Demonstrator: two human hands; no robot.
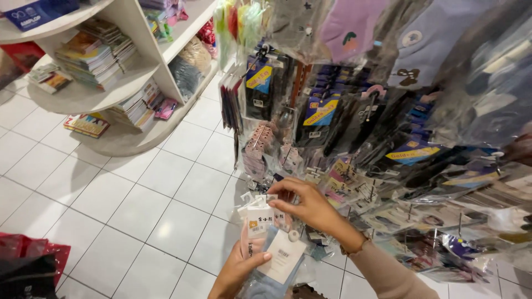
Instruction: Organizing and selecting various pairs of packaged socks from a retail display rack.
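My left hand [235, 272] grips a small stack of packaged socks [266, 243] in clear plastic with white card labels, held low in front of a display rack [360, 144]. My right hand [307, 205] pinches the top of the front packet [259, 217] by its white header card. Both hands are close against the rack's lower hooks, where more small packets [260, 145] hang.
The rack to the right is crowded with bagged socks and dark packets with blue and yellow labels [321, 111]. A white curved shelf unit [111, 83] with stacked books stands at the upper left. White floor tiles [138, 199] spread below, with a red bag [27, 260] at the bottom left.
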